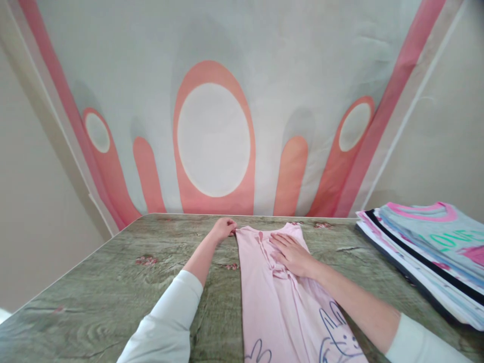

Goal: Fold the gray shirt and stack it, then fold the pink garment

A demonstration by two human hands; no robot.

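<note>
A pink shirt (260,292) lies lengthwise on the table, its neckline toward the far edge. Its sides look folded inward, and the cloth bunches in creases near the upper middle. Dark line drawings of rabbits show on its lower part, which runs out of view at the bottom. At the shirt's far left corner, my left hand (225,229) pinches the fabric with closed fingers. My right hand (293,253) rests flat on the upper right of the shirt, fingers stretched out and pointing left.
To the right stands a stack of folded clothes (427,257), topped by a grey shirt (449,227) with pink trim and green letters. The wood-patterned table (113,292) reaches back to a wall panel (264,40) with pink and orange shapes.
</note>
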